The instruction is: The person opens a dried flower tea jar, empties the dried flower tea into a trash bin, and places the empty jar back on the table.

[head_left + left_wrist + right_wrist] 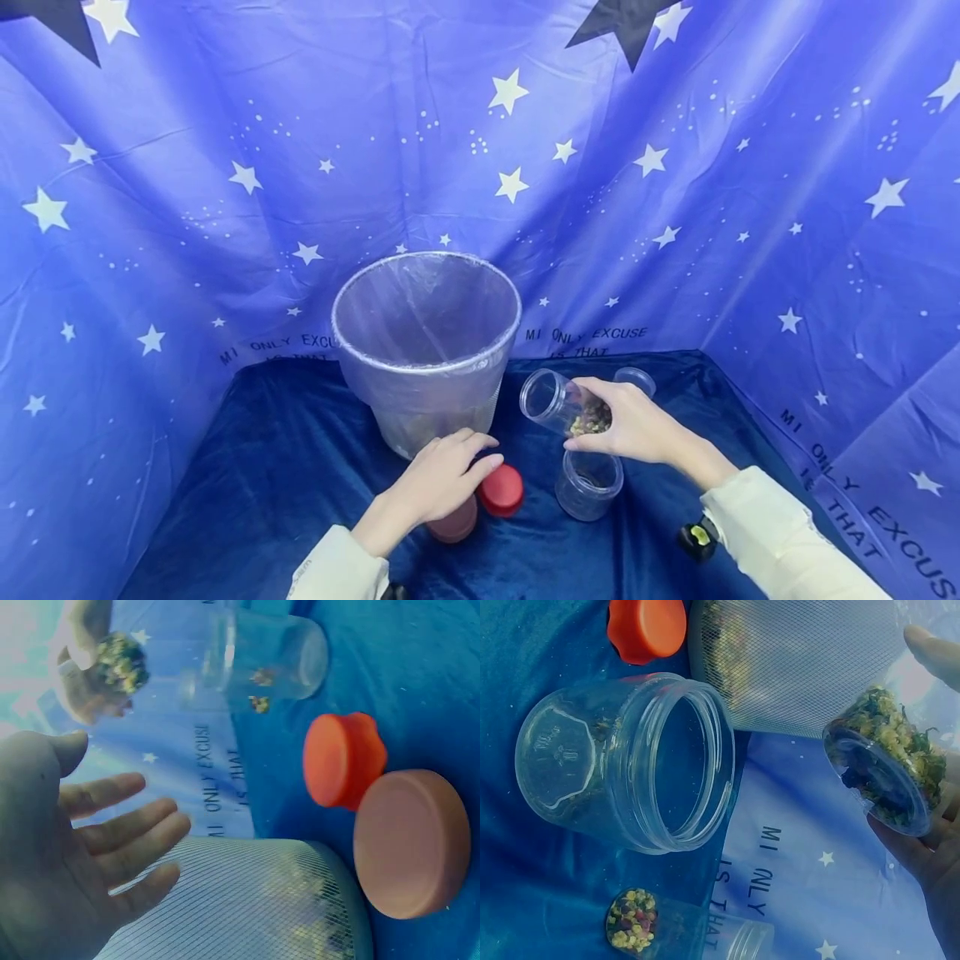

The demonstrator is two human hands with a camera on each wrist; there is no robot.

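Observation:
My right hand [636, 421] grips a clear jar [546, 398] around its base end. The jar is tilted, its open mouth facing left towards the bin. Dried flower buds [889, 735] lie at its bottom end. My left hand [442, 479], holding nothing, has its fingers spread near the front of the white mesh bin [225, 900]; in the left wrist view its palm [52, 870] shows bare. Near that hand are a red scalloped lid [502, 490] and a wider brownish-pink lid [455, 525]. An open, wide clear jar [588, 492] stands below my right hand.
A clear plastic liner [427, 367] covers the bin's rim, and pale material [307, 907] shows through its lower mesh. Another clear jar [635, 379] stands behind my right hand, with dried buds [632, 920] at its bottom. Blue starry curtains [420, 167] surround the dark blue cloth [285, 475].

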